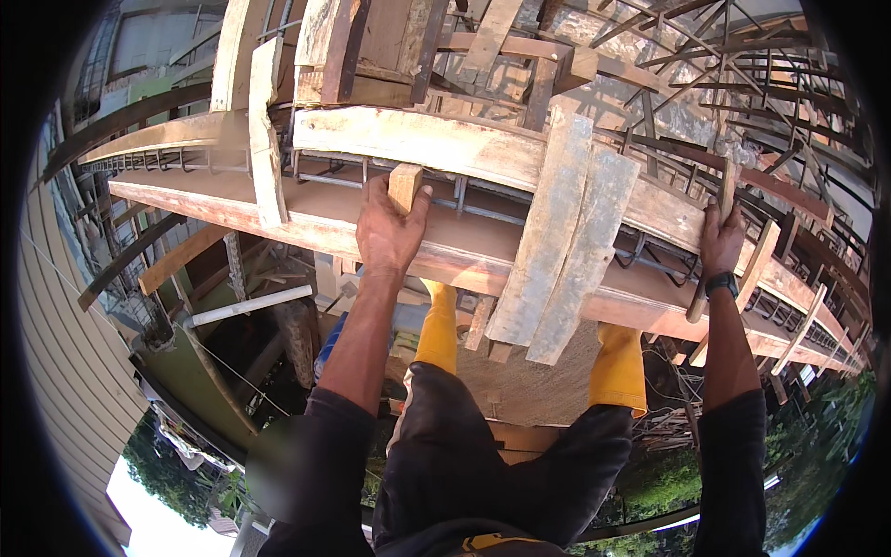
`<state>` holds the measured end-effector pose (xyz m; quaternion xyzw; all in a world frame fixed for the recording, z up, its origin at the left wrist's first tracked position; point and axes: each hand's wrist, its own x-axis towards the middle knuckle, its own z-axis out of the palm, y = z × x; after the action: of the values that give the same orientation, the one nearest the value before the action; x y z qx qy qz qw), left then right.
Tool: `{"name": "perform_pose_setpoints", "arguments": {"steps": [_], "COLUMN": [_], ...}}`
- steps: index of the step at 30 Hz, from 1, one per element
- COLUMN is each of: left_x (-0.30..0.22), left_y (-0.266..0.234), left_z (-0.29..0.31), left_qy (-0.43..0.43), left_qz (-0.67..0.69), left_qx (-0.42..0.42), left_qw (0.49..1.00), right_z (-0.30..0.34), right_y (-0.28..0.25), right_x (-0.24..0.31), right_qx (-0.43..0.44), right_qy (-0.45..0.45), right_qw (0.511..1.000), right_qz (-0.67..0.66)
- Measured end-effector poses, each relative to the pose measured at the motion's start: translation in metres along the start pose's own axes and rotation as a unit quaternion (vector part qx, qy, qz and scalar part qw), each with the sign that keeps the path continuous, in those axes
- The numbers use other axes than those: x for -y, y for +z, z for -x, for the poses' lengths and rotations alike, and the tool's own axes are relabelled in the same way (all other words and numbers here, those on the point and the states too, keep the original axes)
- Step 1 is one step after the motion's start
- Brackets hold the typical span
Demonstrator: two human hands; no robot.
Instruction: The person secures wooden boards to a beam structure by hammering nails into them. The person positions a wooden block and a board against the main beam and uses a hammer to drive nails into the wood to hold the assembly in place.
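My left hand (393, 230) is closed around a short wooden block (405, 188), held upright over the channel of a long wooden beam form. On the right, my right hand (723, 236) grips a hammer by its wooden handle (729, 182). Its grey head (740, 152) points away from me, partly lost against the background. The form has a pale far side board (418, 132) and a reddish near board (455, 266), with steel rebar (460, 192) between them. Two grey-stained planks (557, 232) lie across it between my hands, and a narrow cleat (266, 135) crosses it left of my left hand.
Beyond the form stand more timber framing (492, 42) and crossing bars (733, 56). Several small cleats (803, 330) span its right end. My yellow boots (436, 325) are below its near edge. A white pipe (251, 304) and a corrugated wall (74, 343) are at left.
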<state>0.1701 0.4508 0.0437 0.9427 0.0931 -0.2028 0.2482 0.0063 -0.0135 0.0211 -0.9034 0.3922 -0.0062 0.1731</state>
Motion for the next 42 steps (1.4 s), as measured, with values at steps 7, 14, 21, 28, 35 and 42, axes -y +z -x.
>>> {"name": "perform_pose_setpoints", "arguments": {"steps": [7, 14, 21, 28, 35, 42], "left_x": [0.005, 0.026, 0.016, 0.026, 0.025, -0.039], "left_y": [0.005, -0.001, -0.001, 0.008, 0.009, 0.046], "left_z": [-0.004, -0.015, -0.003, 0.001, 0.005, 0.094], "left_qy": [0.024, 0.046, 0.054, 0.055, 0.088, 0.206], "left_qz": [-0.065, -0.056, -0.081, -0.155, -0.077, -0.026], "left_qx": [-0.019, -0.102, -0.091, -0.170, -0.183, -0.025], "left_qw": [0.997, 0.992, 0.991, 0.972, 0.976, 0.978], "right_z": [-0.003, -0.002, -0.001, -0.001, -0.003, 0.000], "right_y": [0.003, 0.006, 0.004, 0.003, 0.000, 0.001], "right_x": [-0.011, -0.014, -0.015, -0.006, -0.002, -0.004], "right_qx": [0.032, 0.009, 0.011, 0.018, 0.023, 0.002], "right_qy": [0.024, -0.009, -0.002, 0.018, 0.015, -0.003], "right_qw": [0.999, 1.000, 1.000, 1.000, 0.999, 1.000], "right_qz": [0.013, 0.005, 0.001, -0.015, -0.015, 0.017]}}
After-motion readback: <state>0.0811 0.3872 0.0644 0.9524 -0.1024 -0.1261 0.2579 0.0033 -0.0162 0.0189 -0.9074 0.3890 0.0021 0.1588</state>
